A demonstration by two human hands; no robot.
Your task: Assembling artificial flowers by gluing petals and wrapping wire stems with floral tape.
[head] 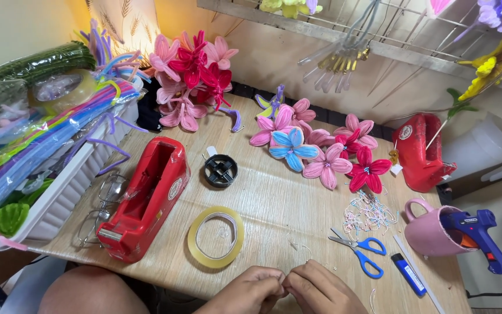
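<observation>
Each grip pinched together, left hand (250,289) meets right hand (321,289); pink mug (428,232) holds blue glue gun (479,231).

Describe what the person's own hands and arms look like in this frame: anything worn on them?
Both hands are bare: the left hand and right hand show no gloves, and no rings or watch can be seen. Only the hands and wrists enter from the bottom edge; no sleeve reaches the wrists. The forearms are out of frame.

Left hand (250,289), right hand (321,289) pinched together near tape roll (215,236), scissors (360,251).
</observation>
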